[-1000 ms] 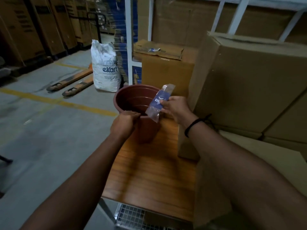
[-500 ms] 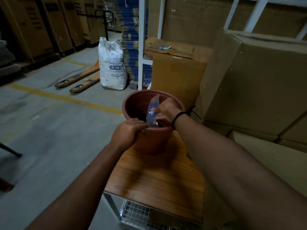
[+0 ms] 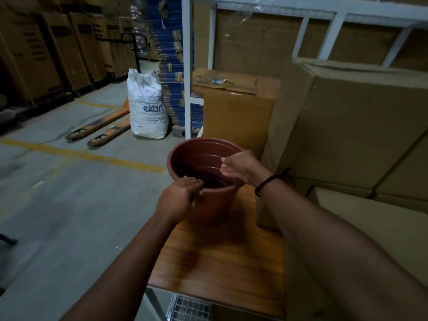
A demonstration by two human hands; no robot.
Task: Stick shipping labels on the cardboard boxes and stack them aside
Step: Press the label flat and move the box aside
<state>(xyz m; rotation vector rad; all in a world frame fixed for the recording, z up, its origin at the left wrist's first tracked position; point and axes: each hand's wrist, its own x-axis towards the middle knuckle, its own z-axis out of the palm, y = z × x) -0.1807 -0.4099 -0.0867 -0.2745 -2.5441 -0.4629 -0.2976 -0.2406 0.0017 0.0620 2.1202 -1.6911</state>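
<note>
The pot (image 3: 215, 212) stands on the table (image 3: 220, 262) at its far edge, toward the left corner. A cardboard box (image 3: 236, 117) stands behind it and a larger box (image 3: 359, 135) beside the table's right edge. On the floor (image 3: 69, 205) farther left, a sack (image 3: 148, 110) stands with pallet-jack forks (image 3: 99, 128) left of it.

left hand (image 3: 178, 200) curled, gripping | right hand (image 3: 242, 168) fingers loose

A left hand (image 3: 178, 200) grips the rim of a brown pot (image 3: 215, 205) on a wooden surface (image 3: 220, 262); the right hand (image 3: 243, 167) hovers, relaxed, above its mouth, cardboard boxes (image 3: 347, 126) alongside.
</note>
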